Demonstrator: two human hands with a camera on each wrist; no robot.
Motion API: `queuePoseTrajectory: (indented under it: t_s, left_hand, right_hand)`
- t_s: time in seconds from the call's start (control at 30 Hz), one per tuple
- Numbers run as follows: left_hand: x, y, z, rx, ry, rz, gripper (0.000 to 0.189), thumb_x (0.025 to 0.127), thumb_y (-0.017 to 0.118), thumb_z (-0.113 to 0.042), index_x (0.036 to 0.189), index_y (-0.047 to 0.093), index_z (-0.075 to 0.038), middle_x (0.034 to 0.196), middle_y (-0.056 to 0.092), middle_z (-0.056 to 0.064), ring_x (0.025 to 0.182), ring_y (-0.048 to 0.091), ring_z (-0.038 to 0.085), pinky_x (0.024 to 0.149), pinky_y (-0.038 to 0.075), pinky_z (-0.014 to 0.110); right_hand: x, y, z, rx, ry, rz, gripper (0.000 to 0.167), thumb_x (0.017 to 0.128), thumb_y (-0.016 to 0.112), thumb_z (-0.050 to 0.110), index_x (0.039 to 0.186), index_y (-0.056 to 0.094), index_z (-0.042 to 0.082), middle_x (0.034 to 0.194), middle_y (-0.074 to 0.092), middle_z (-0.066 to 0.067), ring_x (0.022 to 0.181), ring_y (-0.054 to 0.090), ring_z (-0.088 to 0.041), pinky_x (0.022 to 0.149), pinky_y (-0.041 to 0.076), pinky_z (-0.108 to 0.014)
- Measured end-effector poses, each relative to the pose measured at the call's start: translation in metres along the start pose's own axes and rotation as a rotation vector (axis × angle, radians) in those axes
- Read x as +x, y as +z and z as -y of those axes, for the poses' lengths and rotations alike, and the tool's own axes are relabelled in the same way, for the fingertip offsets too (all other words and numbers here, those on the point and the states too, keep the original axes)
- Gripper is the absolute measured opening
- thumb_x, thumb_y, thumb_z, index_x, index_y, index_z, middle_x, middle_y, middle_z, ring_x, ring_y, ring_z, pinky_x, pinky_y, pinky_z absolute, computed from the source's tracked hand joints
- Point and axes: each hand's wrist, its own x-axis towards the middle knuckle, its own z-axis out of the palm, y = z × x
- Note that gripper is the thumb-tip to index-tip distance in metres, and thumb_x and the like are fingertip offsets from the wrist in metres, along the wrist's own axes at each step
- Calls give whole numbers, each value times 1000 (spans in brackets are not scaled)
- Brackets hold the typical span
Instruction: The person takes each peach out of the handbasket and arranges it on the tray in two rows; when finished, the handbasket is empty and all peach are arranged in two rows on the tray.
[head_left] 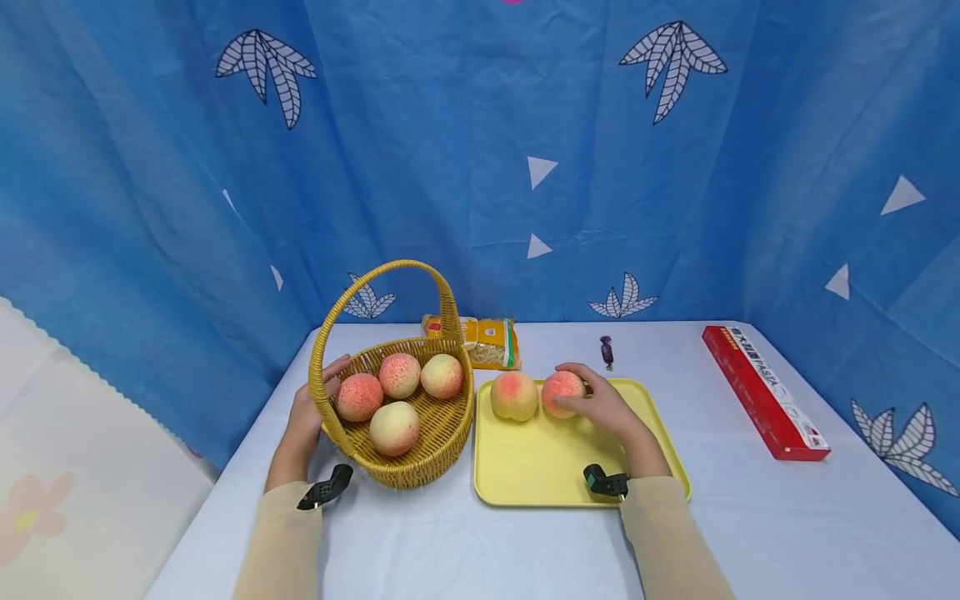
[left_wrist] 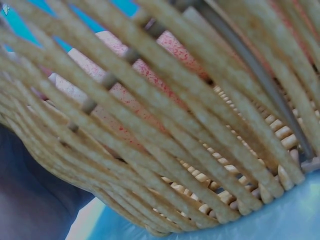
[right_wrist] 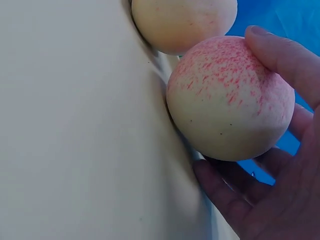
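Observation:
On the left of the table stands a woven basket (head_left: 442, 446) with a tall handle, holding several peaches, among them a pale one (head_left: 394, 428). My left hand (head_left: 303, 412) holds the basket's left rim near the foot of the handle; in the left wrist view the weave (left_wrist: 165, 135) hides most of its fingers. My right hand (head_left: 600, 407) grips a pink-speckled peach (head_left: 562, 393) at the back of the yellow tray (head_left: 555, 475), thumb on one side and fingers curled round the other (right_wrist: 230, 100). Left of it, another peach (head_left: 514, 396) lies on the tray.
Behind the basket and tray lies an orange pasta bag (head_left: 491, 343). A small purple wrapped candy (head_left: 607, 352) is beyond the tray. To the right is a long red pasta box (head_left: 765, 392). A blue curtain (head_left: 480, 167) hangs behind the white table (head_left: 420, 542).

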Motion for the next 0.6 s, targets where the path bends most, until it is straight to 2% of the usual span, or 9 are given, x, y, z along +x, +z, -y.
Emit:
queuePoseTrajectory:
  t_s: [0.23,0.6]
  left_hand:
    - [1,-1,1,14,-5,5,50,105,48,-34,150,46,-13,162,37,4,155,23,26,125,16,53]
    - [1,0,1,18,-35,-9,53,104,49,-39,151,46,-15,162,37,2,155,23,24,125,17,54]
  right_hand:
    - [-1,-1,-3,-5,-5,10,62,94,68,39,147,46,13,147,50,-19,124,56,-35,98,51,-46]
    - [1,5,-3,19,-8,-2,64,96,67,36,151,41,14,151,48,-17,130,55,-34,103,50,-47]
